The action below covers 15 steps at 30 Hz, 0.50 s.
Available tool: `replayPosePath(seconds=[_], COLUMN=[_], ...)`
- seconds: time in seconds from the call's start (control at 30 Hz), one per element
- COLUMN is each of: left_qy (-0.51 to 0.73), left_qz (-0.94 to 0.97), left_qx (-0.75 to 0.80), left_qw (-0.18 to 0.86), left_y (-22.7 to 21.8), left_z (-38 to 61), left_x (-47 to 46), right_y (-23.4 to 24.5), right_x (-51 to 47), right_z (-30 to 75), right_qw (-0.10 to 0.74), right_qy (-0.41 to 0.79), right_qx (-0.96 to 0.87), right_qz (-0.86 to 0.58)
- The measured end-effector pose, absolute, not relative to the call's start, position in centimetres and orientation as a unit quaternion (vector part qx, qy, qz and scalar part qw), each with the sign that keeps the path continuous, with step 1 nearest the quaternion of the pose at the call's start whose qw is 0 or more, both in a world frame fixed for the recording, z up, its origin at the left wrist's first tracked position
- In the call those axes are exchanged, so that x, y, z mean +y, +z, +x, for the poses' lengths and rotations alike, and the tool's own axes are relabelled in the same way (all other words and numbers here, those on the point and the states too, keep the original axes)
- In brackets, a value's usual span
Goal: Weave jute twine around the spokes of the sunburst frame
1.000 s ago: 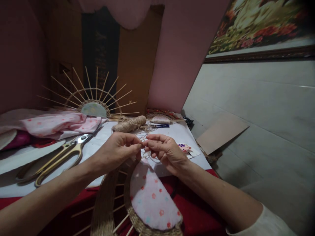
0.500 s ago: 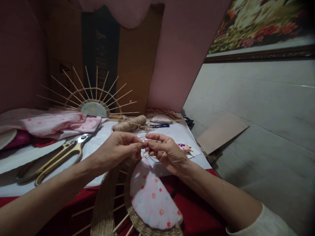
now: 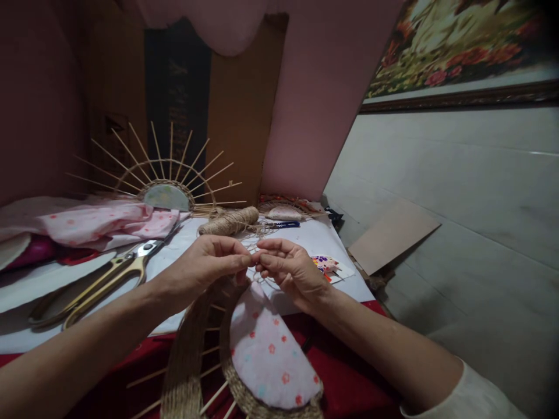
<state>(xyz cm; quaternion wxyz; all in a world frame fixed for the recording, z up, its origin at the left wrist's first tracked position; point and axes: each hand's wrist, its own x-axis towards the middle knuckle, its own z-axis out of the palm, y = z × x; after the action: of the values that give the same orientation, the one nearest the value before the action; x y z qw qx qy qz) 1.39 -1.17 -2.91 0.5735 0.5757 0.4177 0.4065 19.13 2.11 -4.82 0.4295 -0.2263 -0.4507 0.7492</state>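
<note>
Fabric half-disc (image 3: 271, 349): floral, jute-rimmed, on red cloth (image 3: 349, 372), just below the hands.
Left hand (image 3: 205, 270): thumb and forefinger pinched closed on jute twine (image 3: 252, 244).
Right hand (image 3: 292, 270): fingertips pinched on the same twine, meeting the left's.
Scissors (image 3: 100, 279): left, on white sheet.
Twine spool (image 3: 231, 221): just beyond the hands.
</note>
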Motion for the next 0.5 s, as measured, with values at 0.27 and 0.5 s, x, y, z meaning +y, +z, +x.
replayPosePath(seconds=[0.27, 0.5], left_qy=[0.405, 0.4], left_qz=[0.578, 0.61], left_qx=[0.43, 0.429], left_qw=[0.562, 0.532], left_y=[-2.91, -2.51], left_z=[1.48, 1.54], left_x=[-1.04, -1.42], right_y=[-4.89, -4.77], right_x=[2.12, 1.91], right_z=[19.2, 19.17], right_qw=[0.422, 0.41], right_qy=[0.767, 0.773], right_qx=[-0.433, -0.43], right_qz=[-0.216, -0.22])
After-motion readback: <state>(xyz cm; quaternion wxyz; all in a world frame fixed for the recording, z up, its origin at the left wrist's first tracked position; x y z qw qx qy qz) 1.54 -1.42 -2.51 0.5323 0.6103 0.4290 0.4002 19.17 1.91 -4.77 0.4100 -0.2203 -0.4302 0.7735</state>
